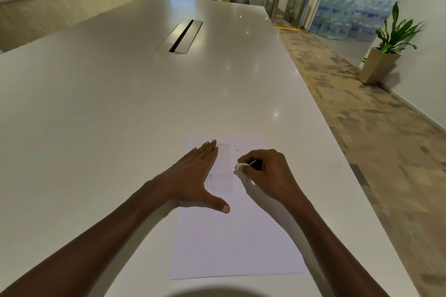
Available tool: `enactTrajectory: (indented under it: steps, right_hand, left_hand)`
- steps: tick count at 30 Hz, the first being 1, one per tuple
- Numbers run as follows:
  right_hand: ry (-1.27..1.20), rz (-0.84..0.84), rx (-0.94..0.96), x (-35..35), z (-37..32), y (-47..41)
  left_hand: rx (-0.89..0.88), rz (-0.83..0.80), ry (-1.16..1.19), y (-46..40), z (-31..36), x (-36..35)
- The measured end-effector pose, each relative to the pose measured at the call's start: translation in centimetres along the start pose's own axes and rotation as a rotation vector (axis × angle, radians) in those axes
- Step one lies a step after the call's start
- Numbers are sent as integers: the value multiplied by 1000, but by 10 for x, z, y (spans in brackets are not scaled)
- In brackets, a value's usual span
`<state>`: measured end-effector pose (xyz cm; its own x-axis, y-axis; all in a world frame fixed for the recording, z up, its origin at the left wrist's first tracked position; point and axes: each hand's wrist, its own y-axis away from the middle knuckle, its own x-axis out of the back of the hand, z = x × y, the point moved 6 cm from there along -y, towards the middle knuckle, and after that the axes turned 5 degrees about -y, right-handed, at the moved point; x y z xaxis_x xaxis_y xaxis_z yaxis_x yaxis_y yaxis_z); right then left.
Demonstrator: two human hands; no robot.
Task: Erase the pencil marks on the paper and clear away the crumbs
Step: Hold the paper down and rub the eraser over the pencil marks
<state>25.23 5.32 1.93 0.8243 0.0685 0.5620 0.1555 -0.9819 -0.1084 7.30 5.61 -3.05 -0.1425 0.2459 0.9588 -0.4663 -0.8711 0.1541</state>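
White paper (239, 236): laid flat on the table (120, 103) near its right edge, directly below the camera; faint pencil marks seen in its upper half.
Left hand (193, 176): spread flat, palm pressed on the paper's upper left, thumb angled out.
Right hand (265, 171): closed in a pinch on a small white eraser (240, 166), which is held against the paper's upper right.
Crumbs (237, 150): 2 or 3 dark specks seen just beyond the eraser; not yet cleared.
Risk: paper could be creased or torn if rubbed hard away from the pinned area; marks could be smeared.
Risk 2: crumbs could be pushed onto the table instead of removed.
Surroundings: metal cable slot (179, 36) well apart, mid-table; potted plant (386, 46) on the floor at right.
Obstruction: none seen near the sheet.
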Motion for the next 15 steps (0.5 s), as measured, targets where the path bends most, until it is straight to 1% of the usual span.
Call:
enactTrajectory:
  steps: [3,6,9,15]
  right_hand:
    - [43,-77,35,-9,0,16]
    - [78,-120,68,-17,1,26]
    - [124,-113,98,-21,2,29]
    - [263,-86,242,-29,2,9]
  left_hand:
    - [24,-13,-19,3,2,-5]
    - [42,11,-32,4,6,-8]
    - [48,25,-65,3,6,-9]
    - [33,23,-79,1,6,-10]
